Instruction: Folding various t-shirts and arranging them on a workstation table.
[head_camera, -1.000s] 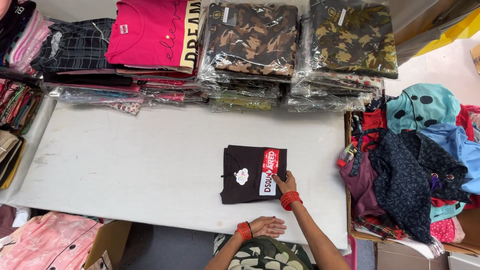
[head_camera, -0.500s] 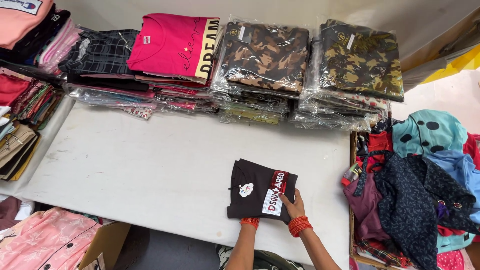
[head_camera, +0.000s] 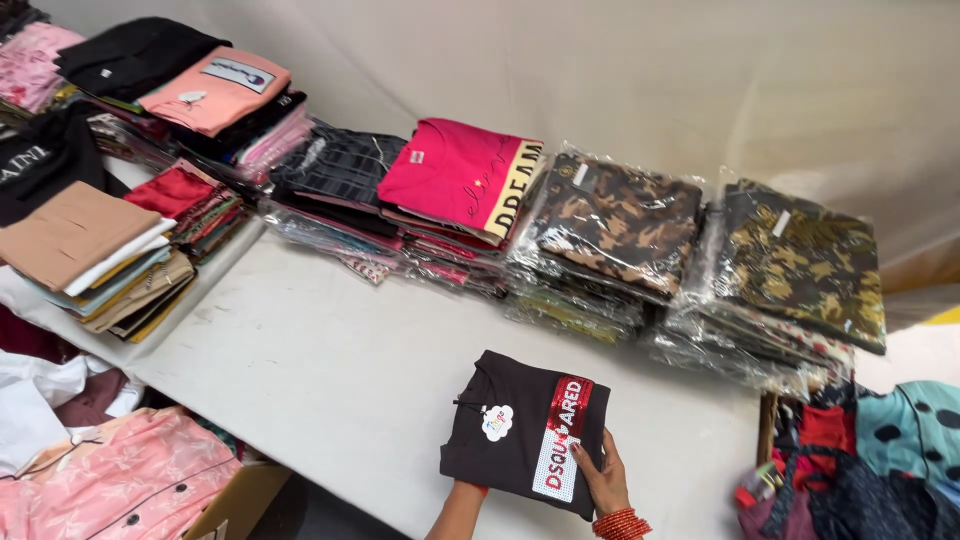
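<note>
Head view, white table (head_camera: 330, 360). Folded black T-shirt (head_camera: 520, 425) lies flat near the table's front edge, right of centre. It has a red-and-white print strip down one side and a small white cloud-shaped tag near the collar.

R hand (head_camera: 605, 478) rests on the shirt's lower right corner: fingers spread flat on top of the fabric, thumb side at the edge. Looks like a light pinch of the corner, but can't tell if thumb is under the cloth. Red bangles on that wrist.

L hand (head_camera: 468, 490) at the shirt's lower left edge, mostly hidden beneath the fabric; only wrist and forearm show. Grip can't be told.

Behind the shirt, along the wall: two stacks of camouflage garments in clear plastic bags (head_camera: 700, 260), then a stack topped by a pink T-shirt (head_camera: 455, 180). Far left: more folded piles, tan top (head_camera: 75, 230). Right edge: heap of loose coloured clothes (head_camera: 870, 460). Bottom left: pink garment with buttons in a cardboard box (head_camera: 110, 490).
</note>
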